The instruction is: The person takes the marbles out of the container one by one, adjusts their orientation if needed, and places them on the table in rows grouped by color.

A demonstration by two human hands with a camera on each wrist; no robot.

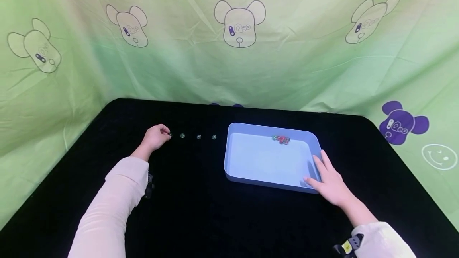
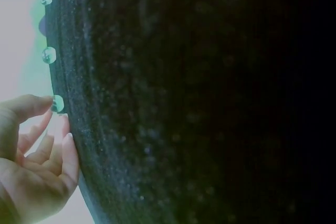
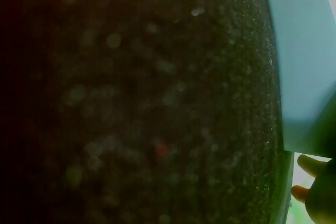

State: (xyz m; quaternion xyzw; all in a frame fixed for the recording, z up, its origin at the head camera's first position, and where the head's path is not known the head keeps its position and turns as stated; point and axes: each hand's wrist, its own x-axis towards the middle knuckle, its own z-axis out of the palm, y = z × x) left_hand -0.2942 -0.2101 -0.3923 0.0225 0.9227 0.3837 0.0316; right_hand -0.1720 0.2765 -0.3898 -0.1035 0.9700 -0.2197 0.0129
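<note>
My left hand point(image 1: 156, 137) pinches a small clear glass marble point(image 1: 170, 135) between thumb and fingertips, low over the black table. To its right, three more glass marbles point(image 1: 199, 137) lie spaced out in a row. In the left wrist view, a greenish marble point(image 2: 57, 103) shows right at the thumb tip. My right hand point(image 1: 331, 184) rests at the near right corner of a light blue tray point(image 1: 265, 162), its fingers extended over the rim. Several red and green marbles point(image 1: 281, 139) sit clustered toward the back of the tray.
A black cloth covers the table point(image 1: 193, 218). Behind it hangs a green curtain point(image 1: 179, 71) printed with cartoon mouse heads, wrapping around both sides. The tray's raised walls stand to the right of the marble row.
</note>
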